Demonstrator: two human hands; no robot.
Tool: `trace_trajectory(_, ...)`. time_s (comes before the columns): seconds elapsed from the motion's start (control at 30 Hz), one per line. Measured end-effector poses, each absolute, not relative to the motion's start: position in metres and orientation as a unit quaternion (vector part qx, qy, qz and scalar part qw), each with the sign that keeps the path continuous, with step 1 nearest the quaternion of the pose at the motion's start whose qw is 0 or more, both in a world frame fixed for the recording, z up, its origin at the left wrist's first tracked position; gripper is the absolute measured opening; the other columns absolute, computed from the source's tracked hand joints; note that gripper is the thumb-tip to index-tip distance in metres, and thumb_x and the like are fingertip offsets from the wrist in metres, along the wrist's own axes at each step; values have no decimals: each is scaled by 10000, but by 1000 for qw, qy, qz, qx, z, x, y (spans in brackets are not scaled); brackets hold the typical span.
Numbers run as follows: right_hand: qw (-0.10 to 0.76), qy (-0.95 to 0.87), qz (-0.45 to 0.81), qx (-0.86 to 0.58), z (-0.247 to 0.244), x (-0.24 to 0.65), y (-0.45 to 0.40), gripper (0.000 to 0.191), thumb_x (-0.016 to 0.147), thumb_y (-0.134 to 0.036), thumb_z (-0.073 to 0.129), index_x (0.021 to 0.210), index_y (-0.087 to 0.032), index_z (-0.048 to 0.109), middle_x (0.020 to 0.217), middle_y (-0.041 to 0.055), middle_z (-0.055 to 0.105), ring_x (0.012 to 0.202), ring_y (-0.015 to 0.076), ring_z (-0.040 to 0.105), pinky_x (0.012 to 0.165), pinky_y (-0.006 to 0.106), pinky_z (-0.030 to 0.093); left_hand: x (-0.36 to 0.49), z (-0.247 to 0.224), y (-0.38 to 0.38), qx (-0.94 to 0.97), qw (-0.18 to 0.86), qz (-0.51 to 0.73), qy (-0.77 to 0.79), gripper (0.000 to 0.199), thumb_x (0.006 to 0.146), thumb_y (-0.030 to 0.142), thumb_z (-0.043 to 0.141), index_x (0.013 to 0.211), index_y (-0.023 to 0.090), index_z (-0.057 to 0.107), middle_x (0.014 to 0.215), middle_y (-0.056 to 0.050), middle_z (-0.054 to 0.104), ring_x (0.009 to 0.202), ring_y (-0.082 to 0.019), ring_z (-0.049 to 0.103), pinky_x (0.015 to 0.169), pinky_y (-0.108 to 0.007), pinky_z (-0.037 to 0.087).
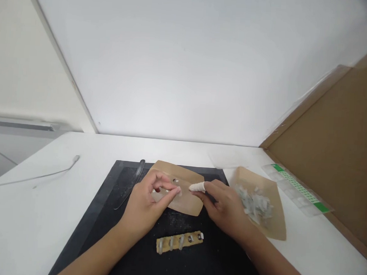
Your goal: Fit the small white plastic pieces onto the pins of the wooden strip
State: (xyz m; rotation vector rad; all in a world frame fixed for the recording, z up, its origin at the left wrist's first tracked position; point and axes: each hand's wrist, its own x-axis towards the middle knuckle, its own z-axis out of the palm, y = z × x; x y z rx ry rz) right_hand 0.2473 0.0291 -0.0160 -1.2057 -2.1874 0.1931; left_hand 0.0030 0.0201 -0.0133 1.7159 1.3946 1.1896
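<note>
Over a brown paper tray [187,206], my left hand [150,193] pinches a small pale, see-through piece [179,191] between thumb and fingertips. My right hand [221,200], its index finger wrapped in a white cover [197,186], is closed in a pinch just to the right. Whatever lies between its fingertips, if anything, is too small to name. A few small white and dark round pieces [176,181] show in the tray, partly behind my left hand. Nearer me, a tan strip [180,242] bears several ring-like pieces, some with pale see-through material over them.
A black mat [175,265] lies under the work on a white table [42,203]. A dark, slim blade-like tool [134,180] rests at its left. To the right stand a brown tray [279,218] of crumpled translucent scraps [257,204] and a clear green-labelled pack [301,190]. A cable [57,172] lies left.
</note>
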Motion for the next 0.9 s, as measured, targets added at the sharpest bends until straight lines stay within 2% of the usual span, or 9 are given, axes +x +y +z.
trace_trajectory(0.07, 281, -848, 98, -438, -13, 250, 28, 244, 1081, -250, 468, 1062, -231, 711, 864, 72, 700, 782, 220, 651, 690, 330, 524, 4, -12, 19, 658, 318, 449, 513, 262, 886, 396, 778, 995, 246, 593, 892, 28, 812, 839, -194, 762, 764, -328, 522)
trace_trajectory(0.13, 265, -865, 126, -407, -9, 251, 27, 278, 1067, -189, 413, 1176, -223, 666, 984, 100, 710, 903, 242, 675, 798, 370, 572, 5, -11, 19, 667, 325, 448, 499, 238, 890, 376, 774, 983, 241, 601, 882, 25, 804, 828, -186, 762, 756, -316, 521)
trace_trajectory(0.23, 268, -876, 144, -374, -4, 250, 25, 361, 1045, -212, 484, 1400, -229, 543, 1264, 139, 681, 1210, 283, 636, 1026, 450, 553, 6, -11, 19, 664, 337, 444, 498, 241, 882, 380, 777, 978, 235, 610, 873, 16, 797, 798, -180, 748, 714, -300, 501)
trace_trajectory(0.3, 278, -874, 157, -366, -2, 248, 22, 479, 1025, -262, 574, 1491, -252, 459, 1377, 135, 645, 1314, 289, 593, 1071, 455, 538, 6, -11, 20, 655, 353, 441, 502, 249, 879, 392, 773, 973, 232, 606, 863, 11, 796, 771, -173, 727, 681, -288, 480)
trace_trajectory(0.5, 331, -849, 200, -360, -10, 242, 17, 689, 920, -374, 800, 1506, -342, 438, 1393, 61, 668, 1277, 262, 641, 1084, 435, 532, 8, -9, 19, 645, 426, 422, 474, 283, 859, 400, 783, 956, 226, 582, 800, 25, 781, 546, -101, 519, 584, -252, 425)
trace_trajectory(0.6, 356, -846, 196, -344, -14, 239, 16, 707, 898, -379, 831, 1494, -352, 451, 1346, 49, 699, 1246, 256, 667, 1057, 422, 547, 8, -8, 17, 630, 454, 419, 470, 312, 856, 417, 795, 971, 229, 574, 801, 27, 790, 476, -76, 419, 520, -233, 364)
trace_trajectory(0.7, 369, -850, 163, -339, -15, 238, 14, 630, 898, -376, 835, 1432, -339, 504, 1255, 35, 742, 1147, 239, 712, 1001, 395, 565, 9, -6, 16, 618, 470, 423, 466, 326, 845, 409, 809, 968, 231, 565, 788, 17, 799, 504, -92, 512, 505, -229, 340)
trace_trajectory(0.8, 395, -841, 124, -347, -15, 236, 13, 497, 918, -387, 816, 1339, -315, 561, 1115, 17, 784, 992, 215, 751, 880, 353, 584, 11, -5, 15, 607, 495, 415, 462, 322, 833, 379, 822, 936, 227, 558, 795, -5, 809, 657, -150, 679, 521, -227, 365)
trace_trajectory(0.9, 410, -834, 107, -353, -13, 236, 13, 407, 928, -422, 800, 1258, -299, 597, 1023, 2, 799, 894, 199, 759, 796, 327, 579, 12, -6, 14, 594, 524, 408, 455, 337, 824, 371, 835, 906, 221, 545, 785, -16, 809, 697, -172, 725, 551, -234, 415)
